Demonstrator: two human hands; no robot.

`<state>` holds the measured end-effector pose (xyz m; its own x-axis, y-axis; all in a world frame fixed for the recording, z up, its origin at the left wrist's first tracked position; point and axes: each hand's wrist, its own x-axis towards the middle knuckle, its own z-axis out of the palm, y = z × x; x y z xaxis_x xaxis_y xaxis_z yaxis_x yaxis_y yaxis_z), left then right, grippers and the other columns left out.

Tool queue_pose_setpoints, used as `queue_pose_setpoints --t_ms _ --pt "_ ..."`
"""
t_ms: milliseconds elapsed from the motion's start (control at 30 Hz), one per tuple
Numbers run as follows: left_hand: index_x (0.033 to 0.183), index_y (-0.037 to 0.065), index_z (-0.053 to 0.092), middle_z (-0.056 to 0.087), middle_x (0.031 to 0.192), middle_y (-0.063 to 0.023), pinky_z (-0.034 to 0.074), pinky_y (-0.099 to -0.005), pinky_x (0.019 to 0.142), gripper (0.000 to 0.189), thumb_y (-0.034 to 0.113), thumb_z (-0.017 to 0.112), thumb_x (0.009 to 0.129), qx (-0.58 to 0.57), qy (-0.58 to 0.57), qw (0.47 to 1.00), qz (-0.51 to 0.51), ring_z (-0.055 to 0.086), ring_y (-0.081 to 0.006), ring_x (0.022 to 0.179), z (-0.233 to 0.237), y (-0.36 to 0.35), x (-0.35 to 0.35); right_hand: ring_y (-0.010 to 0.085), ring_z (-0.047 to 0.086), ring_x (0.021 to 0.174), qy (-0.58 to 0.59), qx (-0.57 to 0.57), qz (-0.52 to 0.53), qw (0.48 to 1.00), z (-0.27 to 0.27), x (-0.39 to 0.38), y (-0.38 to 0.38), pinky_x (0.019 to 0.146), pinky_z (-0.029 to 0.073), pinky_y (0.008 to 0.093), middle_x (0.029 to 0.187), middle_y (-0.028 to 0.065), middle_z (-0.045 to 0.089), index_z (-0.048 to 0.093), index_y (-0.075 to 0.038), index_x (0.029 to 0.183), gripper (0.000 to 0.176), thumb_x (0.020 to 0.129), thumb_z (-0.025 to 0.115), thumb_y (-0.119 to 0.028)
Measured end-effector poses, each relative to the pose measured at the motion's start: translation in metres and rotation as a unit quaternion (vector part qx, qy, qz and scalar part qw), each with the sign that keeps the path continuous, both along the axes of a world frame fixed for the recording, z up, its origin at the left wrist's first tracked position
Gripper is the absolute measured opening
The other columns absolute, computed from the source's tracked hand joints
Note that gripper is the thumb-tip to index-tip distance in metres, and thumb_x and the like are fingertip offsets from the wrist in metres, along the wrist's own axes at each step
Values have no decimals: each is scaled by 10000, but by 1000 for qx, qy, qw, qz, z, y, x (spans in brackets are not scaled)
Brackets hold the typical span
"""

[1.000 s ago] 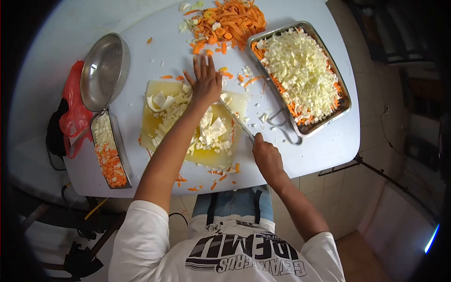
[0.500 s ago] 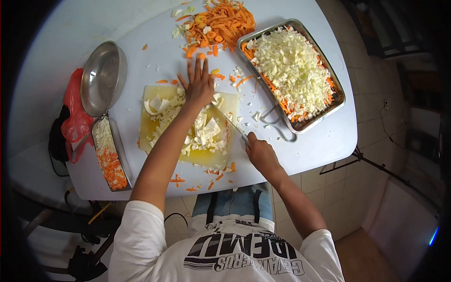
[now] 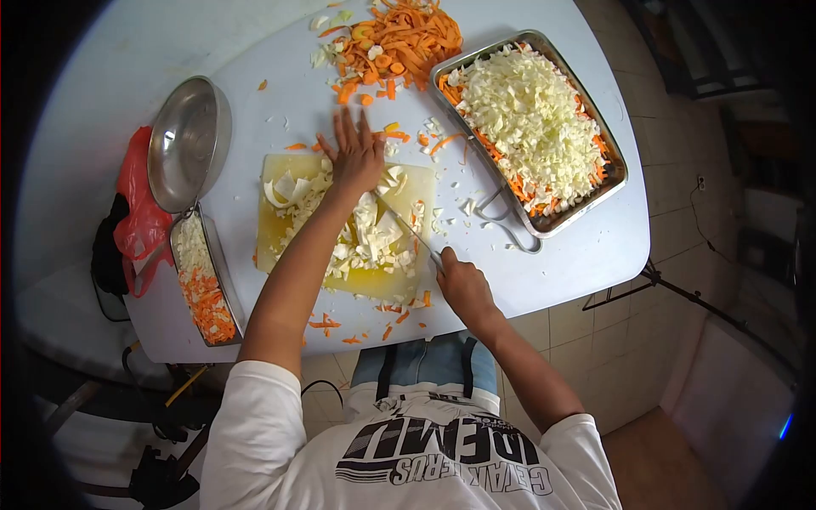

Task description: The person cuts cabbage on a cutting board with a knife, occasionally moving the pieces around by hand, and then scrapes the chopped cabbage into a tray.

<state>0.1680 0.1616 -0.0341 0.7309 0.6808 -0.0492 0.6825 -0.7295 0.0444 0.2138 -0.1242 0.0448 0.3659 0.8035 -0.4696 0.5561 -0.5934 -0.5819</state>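
My right hand (image 3: 464,291) is wrapped around the handle of a knife (image 3: 414,229), whose blade slants up and left over the cutting board (image 3: 272,223). Chopped cabbage (image 3: 372,234) lies heaped on the yellowish board, with larger curved pieces at its far left. Fingers spread and pointing away from me, my left hand (image 3: 357,157) is at the board's far edge, close to the knife's tip. My left forearm hides part of the board and the cabbage.
A metal tray (image 3: 557,228) of shredded carrot and cabbage stands at right, beside scissors (image 3: 523,242). Carrot peelings (image 3: 408,38) are piled at the back. At left are a steel bowl (image 3: 183,153), a narrower tray (image 3: 228,297) and a red plastic bag (image 3: 140,208).
My right hand and the knife have shifted slightly left. My left hand has drawn a little toward me, away from the carrot pieces. The cabbage near the blade has moved slightly.
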Motion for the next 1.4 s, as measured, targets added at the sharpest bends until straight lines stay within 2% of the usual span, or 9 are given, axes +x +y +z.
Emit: queue_pose_setpoints --t_ms 67,200,300,367,700,800,1133,1267,1400 --pt "1522 123 172 108 1592 -131 -54 -745 1020 606 381 343 1001 17 -133 989 -60 29 -384 1462 -5 2 -6 451 640 679 14 5 4 1000 4 -3 -4 588 527 531 677 247 628 437 -8 944 169 885 558 -110" --pt "1523 137 164 70 1602 -102 -56 -725 1036 574 400 255 1021 17 -137 990 19 -8 -344 1471 23 3 -6 451 642 687 5 8 7 1000 29 2 6 588 530 522 686 249 630 439 -8 941 165 888 557 -110" --pt "1509 130 220 111 1596 -100 -36 -727 1043 570 372 339 1006 16 -164 986 16 47 -361 1465 42 6 -12 449 643 696 9 -6 12 1000 34 1 15 591 532 518 693 252 630 438 -7 940 176 886 566 -115" --pt "1511 118 205 127 1595 -81 -56 -712 1047 573 367 329 1011 50 -142 988 -21 67 -345 1466 7 7 -23 447 644 692 4 -3 25 1000 9 -7 12 588 533 515 694 251 631 438 -7 941 174 889 563 -116" --pt "1525 125 163 130 1593 -81 -55 -703 1053 593 419 271 1022 27 -143 989 -8 36 -328 1472 36 4 -33 439 648 673 -4 18 49 999 32 -3 15 589 537 512 694 243 637 456 -6 959 144 891 541 -100" --pt "1524 121 164 118 1596 -83 -51 -703 1054 592 405 287 1019 3 -102 994 40 25 -325 1473 4 5 -37 427 658 680 -25 -13 46 999 14 -14 15 588 544 501 703 242 644 464 -7 963 135 887 537 -92" --pt "1524 141 178 113 1602 -71 -33 -664 1090 579 382 310 1014 -108 -169 978 -63 43 -301 1479 16 -16 -30 419 671 701 -61 -35 65 995 26 -10 16 599 558 484 734 235 657 473 -18 970 104 898 520 -76" --pt "1511 141 226 222 1577 -62 3 -606 1121 552 366 320 1016 -84 -196 969 -125 138 -287 1469 12 -18 -24 421 668 733 6 -4 52 999 -8 -2 13 637 554 500 772 246 660 481 -30 991 143 903 539 -127" --pt "1515 146 215 212 1582 -56 -10 -635 1100 546 355 314 1020 -76 -169 973 -135 125 -296 1471 7 -14 -25 412 669 715 -14 4 61 998 7 2 16 625 558 482 739 231 657 475 -22 970 144 891 557 -110"
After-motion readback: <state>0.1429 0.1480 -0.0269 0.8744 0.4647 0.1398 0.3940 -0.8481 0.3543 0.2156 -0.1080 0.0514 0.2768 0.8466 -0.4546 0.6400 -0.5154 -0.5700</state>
